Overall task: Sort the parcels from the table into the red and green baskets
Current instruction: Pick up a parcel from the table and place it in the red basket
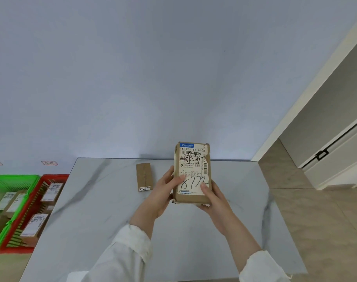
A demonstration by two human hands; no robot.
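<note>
Both hands hold a brown cardboard parcel (192, 169) upright above the marble table (104, 210), its white shipping label with handwritten marks facing me. My left hand (163, 192) grips its left edge, thumb across the label. My right hand (212, 198) grips the lower right corner, thumb on the label. A second, smaller cardboard parcel (144, 177) lies flat on the table to the left of the held one. The red basket (57, 177) and the green basket (15, 178) stand on the floor left of the table, each holding several labelled parcels.
A pale wall (132, 78) rises behind the table. To the right are a white door frame (295, 110), wood-look floor (326, 220) and a sliding door. Small signs hang on the wall above the baskets.
</note>
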